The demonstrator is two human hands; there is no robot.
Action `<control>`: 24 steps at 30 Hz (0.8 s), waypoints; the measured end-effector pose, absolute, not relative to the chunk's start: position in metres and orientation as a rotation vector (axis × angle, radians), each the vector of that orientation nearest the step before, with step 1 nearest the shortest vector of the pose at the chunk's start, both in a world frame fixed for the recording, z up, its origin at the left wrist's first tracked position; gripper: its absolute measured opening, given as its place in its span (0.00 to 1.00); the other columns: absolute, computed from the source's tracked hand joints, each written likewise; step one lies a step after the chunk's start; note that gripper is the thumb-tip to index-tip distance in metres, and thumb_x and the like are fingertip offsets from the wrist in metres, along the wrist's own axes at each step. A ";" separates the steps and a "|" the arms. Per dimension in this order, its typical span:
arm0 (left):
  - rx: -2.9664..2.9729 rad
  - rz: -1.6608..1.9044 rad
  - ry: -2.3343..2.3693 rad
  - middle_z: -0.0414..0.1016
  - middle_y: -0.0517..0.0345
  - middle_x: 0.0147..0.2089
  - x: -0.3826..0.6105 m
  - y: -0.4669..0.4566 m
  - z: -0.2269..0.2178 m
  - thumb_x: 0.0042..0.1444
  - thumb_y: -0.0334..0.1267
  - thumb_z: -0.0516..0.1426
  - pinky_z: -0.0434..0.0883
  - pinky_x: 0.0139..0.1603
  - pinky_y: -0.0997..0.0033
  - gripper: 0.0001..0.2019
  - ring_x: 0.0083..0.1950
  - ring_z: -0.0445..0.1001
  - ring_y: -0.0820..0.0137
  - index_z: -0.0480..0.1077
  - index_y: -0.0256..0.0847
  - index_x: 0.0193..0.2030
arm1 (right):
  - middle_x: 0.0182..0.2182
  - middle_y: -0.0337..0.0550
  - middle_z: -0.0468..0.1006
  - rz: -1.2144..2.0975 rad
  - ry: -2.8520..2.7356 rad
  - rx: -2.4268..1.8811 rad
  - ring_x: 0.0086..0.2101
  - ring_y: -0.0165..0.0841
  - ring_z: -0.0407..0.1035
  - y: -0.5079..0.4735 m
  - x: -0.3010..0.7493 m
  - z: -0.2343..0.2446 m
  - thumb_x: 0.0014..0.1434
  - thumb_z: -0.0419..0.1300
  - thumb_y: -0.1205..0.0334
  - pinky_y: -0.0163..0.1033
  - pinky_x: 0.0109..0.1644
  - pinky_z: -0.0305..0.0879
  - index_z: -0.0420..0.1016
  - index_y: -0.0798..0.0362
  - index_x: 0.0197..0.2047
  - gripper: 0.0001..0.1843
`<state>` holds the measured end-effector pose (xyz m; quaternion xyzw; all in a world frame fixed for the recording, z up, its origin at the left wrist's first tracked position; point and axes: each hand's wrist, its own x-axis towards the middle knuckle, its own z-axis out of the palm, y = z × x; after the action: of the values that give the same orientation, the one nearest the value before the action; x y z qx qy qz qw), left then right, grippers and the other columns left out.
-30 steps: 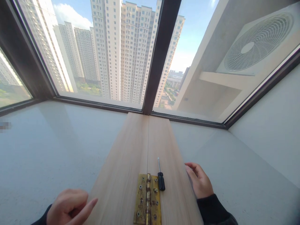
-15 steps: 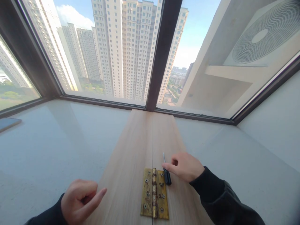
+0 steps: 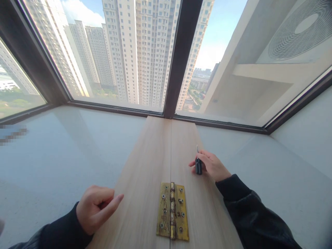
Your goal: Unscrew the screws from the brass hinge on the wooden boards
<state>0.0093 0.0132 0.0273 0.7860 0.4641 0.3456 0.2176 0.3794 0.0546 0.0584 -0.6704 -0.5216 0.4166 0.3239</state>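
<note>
My right hand (image 3: 213, 166) holds a small screwdriver with a black handle (image 3: 198, 167) between thumb and fingers, its metal tip pointing up and away over the right wooden board (image 3: 185, 145). My left hand (image 3: 97, 209) is loosely curled at the outer edge of the left wooden board (image 3: 145, 166), thumb stretched forward, nothing visible in it. Between the hands, nearer to me, a worn brass hinge (image 3: 166, 214) lies flat across the seam of the two boards. Several cross-head screws sit in both leaves; one in the right leaf stands proud of the metal.
The boards lie on a pale sill (image 3: 109, 148) and reach back to a dark window frame (image 3: 169, 112). A blurred flat object (image 3: 10, 133) lies at the far left. Tall buildings and an air-conditioner unit (image 3: 298, 33) show outside the glass.
My right hand has picked up the screwdriver from beside the hinge and moved it away and to the right. My left hand is slightly higher and further right in view.
</note>
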 end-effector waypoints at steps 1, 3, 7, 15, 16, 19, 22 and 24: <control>2.170 0.948 1.292 0.35 0.66 0.23 0.009 0.015 0.028 0.60 0.42 0.48 0.43 0.25 0.69 0.23 0.22 0.39 0.77 0.40 0.41 0.20 | 0.33 0.40 0.74 1.105 -1.284 -1.699 0.28 0.27 0.70 0.056 0.381 0.055 0.65 0.52 0.51 0.36 0.31 0.70 0.69 0.57 0.46 0.17; 2.151 0.941 1.307 0.35 0.66 0.23 0.008 0.020 0.028 0.60 0.42 0.48 0.43 0.25 0.68 0.23 0.22 0.39 0.77 0.39 0.41 0.20 | 0.31 0.38 0.73 1.089 -1.142 -1.599 0.25 0.25 0.67 0.059 0.382 0.049 0.65 0.52 0.50 0.34 0.27 0.68 0.69 0.57 0.46 0.18; 2.129 0.953 1.340 0.35 0.66 0.23 0.008 0.025 0.026 0.60 0.43 0.48 0.43 0.25 0.68 0.23 0.23 0.39 0.77 0.39 0.42 0.20 | 0.26 0.34 0.68 1.055 -0.995 -1.464 0.18 0.21 0.58 0.061 0.383 0.045 0.66 0.50 0.49 0.28 0.19 0.58 0.68 0.57 0.44 0.18; 2.174 0.941 1.333 0.36 0.66 0.23 0.010 0.024 0.025 0.60 0.42 0.48 0.43 0.24 0.69 0.22 0.23 0.39 0.78 0.39 0.41 0.20 | 0.23 0.30 0.65 1.124 -1.014 -1.410 0.16 0.18 0.53 0.060 0.382 0.044 0.64 0.55 0.55 0.25 0.15 0.50 0.69 0.57 0.40 0.12; 2.174 0.939 1.333 0.36 0.66 0.23 0.010 0.024 0.025 0.60 0.42 0.48 0.43 0.25 0.69 0.22 0.23 0.39 0.78 0.39 0.41 0.20 | 0.23 0.30 0.65 1.119 -1.021 -1.407 0.16 0.18 0.53 0.060 0.383 0.043 0.64 0.55 0.56 0.25 0.15 0.50 0.69 0.57 0.40 0.12; 2.173 0.929 1.333 0.36 0.66 0.23 0.011 0.023 0.026 0.60 0.43 0.48 0.43 0.25 0.69 0.22 0.23 0.39 0.78 0.40 0.41 0.20 | 0.24 0.30 0.65 1.109 -1.059 -1.397 0.16 0.18 0.52 0.059 0.388 0.040 0.64 0.56 0.58 0.25 0.15 0.49 0.68 0.57 0.41 0.10; 2.168 0.912 1.329 0.36 0.66 0.23 0.012 0.025 0.027 0.60 0.43 0.47 0.43 0.25 0.69 0.23 0.23 0.39 0.78 0.40 0.41 0.20 | 0.23 0.30 0.64 1.136 -1.129 -1.394 0.16 0.18 0.52 0.058 0.391 0.040 0.62 0.58 0.61 0.25 0.15 0.49 0.69 0.57 0.42 0.08; 2.171 0.895 1.325 0.36 0.66 0.23 0.013 0.029 0.029 0.60 0.44 0.47 0.43 0.25 0.69 0.23 0.23 0.39 0.78 0.40 0.41 0.20 | 0.22 0.29 0.64 1.153 -1.182 -1.393 0.16 0.19 0.53 0.058 0.391 0.041 0.59 0.61 0.60 0.26 0.16 0.50 0.70 0.57 0.43 0.11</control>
<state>0.0125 0.0292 0.0291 0.7854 0.4793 0.3237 0.2206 0.3910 0.0581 0.0415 -0.5689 -0.4826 0.4706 0.4711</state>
